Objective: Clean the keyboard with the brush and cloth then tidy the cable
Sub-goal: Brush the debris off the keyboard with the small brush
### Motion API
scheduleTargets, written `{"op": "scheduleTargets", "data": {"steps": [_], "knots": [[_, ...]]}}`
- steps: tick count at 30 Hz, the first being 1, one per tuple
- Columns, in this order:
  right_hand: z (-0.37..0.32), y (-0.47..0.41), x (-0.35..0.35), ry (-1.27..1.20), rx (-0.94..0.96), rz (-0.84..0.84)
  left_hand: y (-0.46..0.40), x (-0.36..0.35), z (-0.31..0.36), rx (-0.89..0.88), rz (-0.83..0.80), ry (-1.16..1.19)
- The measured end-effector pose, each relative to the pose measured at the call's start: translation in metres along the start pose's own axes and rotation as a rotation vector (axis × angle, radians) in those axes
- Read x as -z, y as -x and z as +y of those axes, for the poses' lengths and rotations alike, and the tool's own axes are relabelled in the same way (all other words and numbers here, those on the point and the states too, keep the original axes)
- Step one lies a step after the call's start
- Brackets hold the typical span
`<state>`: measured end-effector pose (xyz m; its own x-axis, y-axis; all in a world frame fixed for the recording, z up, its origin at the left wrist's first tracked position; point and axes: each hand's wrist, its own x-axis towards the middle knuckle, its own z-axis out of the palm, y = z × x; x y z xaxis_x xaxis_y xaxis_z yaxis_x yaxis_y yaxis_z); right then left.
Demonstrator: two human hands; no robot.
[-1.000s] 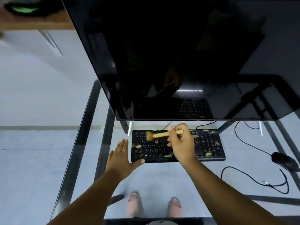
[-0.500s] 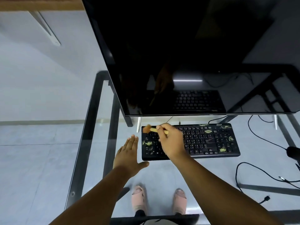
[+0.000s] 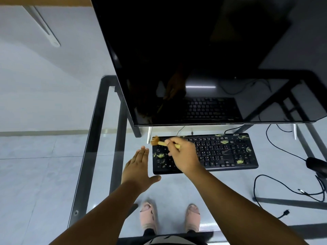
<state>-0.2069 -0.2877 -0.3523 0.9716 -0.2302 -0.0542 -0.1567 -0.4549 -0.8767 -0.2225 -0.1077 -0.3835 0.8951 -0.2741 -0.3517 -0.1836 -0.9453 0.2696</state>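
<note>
Brushing stage, well short of done. Right hand (image 3: 184, 154) closed around the wooden handle of the small brush (image 3: 160, 142), bristles at the far-left corner of the black keyboard (image 3: 230, 152). A second ago the bristles sat further right along the top row; the stroke has travelled left and now reaches the edge, so this pass looks finished or nearly so.

Left hand (image 3: 139, 167) flat and spread wide, holding nothing, palm down on the glass desk (image 3: 99, 138) just beside the keyboard's left end, thumb near its near-left corner. It has kept that post through the stroke, probably steadying the board or ready to catch debris.

Yellow-green scraps (image 3: 223, 142) lie scattered over the keys: a cluster at the left near the brush, more along the top row, a few at the right end. Judgement: several more sweeps needed before wiping.

No cloth in view. The loose black cable (image 3: 276, 183) lies in loops on the glass at the near right, plug end free, untidied. A dark mouse (image 3: 316, 164) sits at the right edge. Monitor (image 3: 203, 59) off, looming over the far side.
</note>
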Motion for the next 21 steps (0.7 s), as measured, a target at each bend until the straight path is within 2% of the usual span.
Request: {"op": "scheduleTargets", "data": {"steps": [2, 4, 7, 9, 11, 13, 15, 18, 21], "knots": [[0.001, -0.001, 0.000, 0.099, 0.032, 0.103, 0.000, 0.001, 0.000, 0.003, -0.002, 0.002], [0.005, -0.002, 0.002, 0.080, 0.020, 0.177, 0.000, 0.001, 0.001, 0.007, -0.012, 0.006], [0.006, 0.001, 0.002, 0.016, -0.002, 0.037, -0.001, 0.001, 0.001, 0.014, -0.035, -0.002], [0.010, 0.002, 0.008, 0.122, 0.047, 0.150, -0.002, 0.002, 0.002, 0.019, -0.045, -0.009], [0.015, 0.003, 0.015, 0.104, 0.061, 0.269, -0.002, 0.003, 0.004, 0.030, -0.046, -0.014], [0.016, 0.006, 0.016, 0.032, 0.054, 0.186, -0.002, 0.004, 0.006, 0.042, -0.049, -0.028], [0.016, 0.010, 0.018, 0.106, 0.069, 0.130, -0.003, 0.005, 0.007, 0.055, -0.057, -0.052], [0.021, 0.011, 0.028, 0.150, 0.063, 0.286, -0.004, 0.005, 0.008, 0.073, -0.069, -0.067], [0.022, 0.015, 0.031, 0.047, 0.052, 0.127, -0.003, 0.005, 0.011, 0.092, -0.064, -0.056]]}}
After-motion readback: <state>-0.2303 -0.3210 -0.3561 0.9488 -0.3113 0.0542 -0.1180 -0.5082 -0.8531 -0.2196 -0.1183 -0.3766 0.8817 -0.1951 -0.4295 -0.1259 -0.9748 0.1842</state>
